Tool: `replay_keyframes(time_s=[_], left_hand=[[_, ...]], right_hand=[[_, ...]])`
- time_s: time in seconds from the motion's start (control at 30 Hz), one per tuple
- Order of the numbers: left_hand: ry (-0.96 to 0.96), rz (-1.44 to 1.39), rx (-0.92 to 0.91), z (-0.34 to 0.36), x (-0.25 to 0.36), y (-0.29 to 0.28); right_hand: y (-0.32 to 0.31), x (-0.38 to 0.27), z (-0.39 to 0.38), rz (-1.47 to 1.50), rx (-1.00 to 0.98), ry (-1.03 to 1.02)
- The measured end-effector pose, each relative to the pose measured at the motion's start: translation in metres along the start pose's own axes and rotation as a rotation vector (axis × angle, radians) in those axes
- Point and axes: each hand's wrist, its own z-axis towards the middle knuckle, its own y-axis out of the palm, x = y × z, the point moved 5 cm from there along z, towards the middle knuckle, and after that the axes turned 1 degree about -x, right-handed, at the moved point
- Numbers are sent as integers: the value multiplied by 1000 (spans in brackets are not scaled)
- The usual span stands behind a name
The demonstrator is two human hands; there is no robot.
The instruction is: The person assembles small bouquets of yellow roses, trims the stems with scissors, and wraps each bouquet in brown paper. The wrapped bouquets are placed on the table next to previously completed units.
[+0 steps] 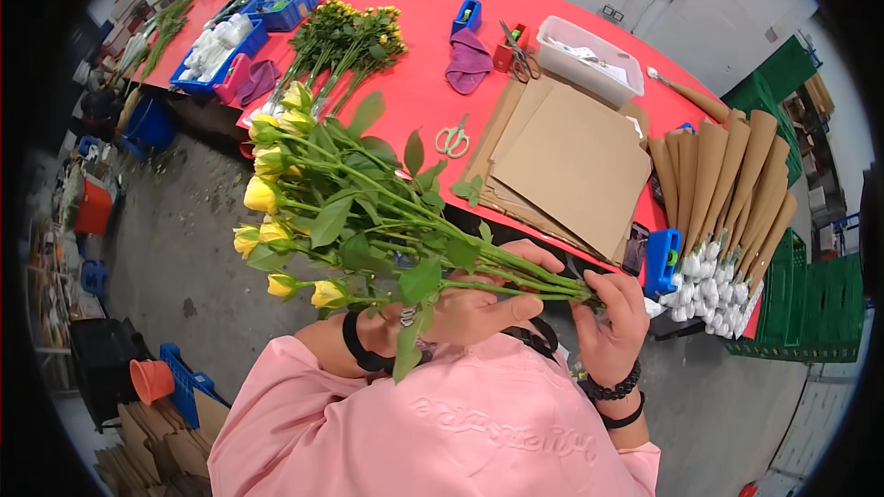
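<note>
A bunch of yellow roses (354, 207) lies slantwise across in front of my pink top, blooms to the left and green stems running to the right. My left hand (474, 315) is closed around the stems from below, thumb on the near side and fingertips showing beyond them. At the cut ends, my right hand (615, 324) has its fingers and thumb pressed together on the gathered stems. Whether something small is also between those fingers, I cannot make out. Green-handled scissors (452, 140) rest on the red table (419, 64) just beyond the bunch.
Brown paper sheets (571, 161) are stacked at the table edge. To the right lie several paper-wrapped cones (723, 175) with white ends, beside a blue tape dispenser (661, 262). A clear plastic bin (589, 55) and more yellow flowers (354, 32) stand farther back. Green crates (796, 313) are at right.
</note>
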Motion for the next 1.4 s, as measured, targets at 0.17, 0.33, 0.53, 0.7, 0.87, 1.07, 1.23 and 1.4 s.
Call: replay_keyframes(time_s=[0.17,0.33,0.53,0.7,0.87,1.07,1.23,1.4], left_hand=[[119,120,7,-1,-7,-3],[322,238,-30,1,-8,-4],[261,234,-117,1,-9,-1],[218,203,-96,0,-7,2],[221,218,-123,2,-4,5],[227,289,-87,2,-13,7],[215,292,-79,2,-17,9],[183,234,-50,2,-19,10]], right_hand=[[6,4,-5,50,-163,103],[10,5,-3,102,-336,59],[18,8,-5,269,-397,85],[12,6,-5,200,-338,21],[11,6,-7,235,-333,40],[15,14,-17,314,-349,99],[14,15,-19,343,-366,135],[12,17,-19,295,-319,97]])
